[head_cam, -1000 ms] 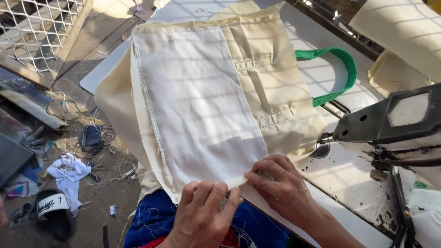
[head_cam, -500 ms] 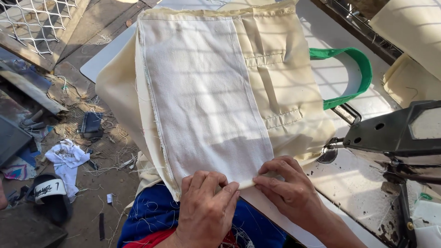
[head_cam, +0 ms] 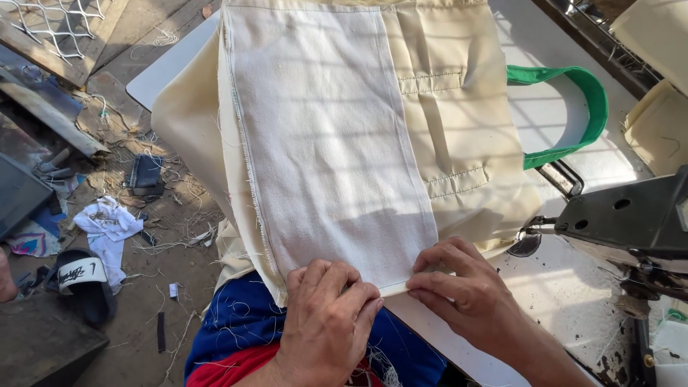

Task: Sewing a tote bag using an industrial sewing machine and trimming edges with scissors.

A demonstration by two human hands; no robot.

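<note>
A cream cloth bag (head_cam: 459, 136) lies spread on the white sewing table (head_cam: 545, 115), with a lighter white fabric panel (head_cam: 322, 143) laid over its left part. A green handle loop (head_cam: 573, 115) sticks out at the bag's right side. My left hand (head_cam: 326, 319) presses down on the panel's near edge, fingers curled over the hem. My right hand (head_cam: 462, 287) pinches the panel's near right corner between thumb and fingers. Both hands rest at the table's near edge, above my blue and red clothing.
A black sewing machine head (head_cam: 631, 215) stands at the right, close to my right hand. More cream fabric pieces (head_cam: 656, 122) lie at the far right. The floor at the left holds a slide sandal (head_cam: 82, 276), white rags (head_cam: 107, 226), thread scraps and boards.
The bag and panel have shifted closer and slightly left in view. Both hands stay at the near hem, with the right fingers now pinching the corner tighter.
</note>
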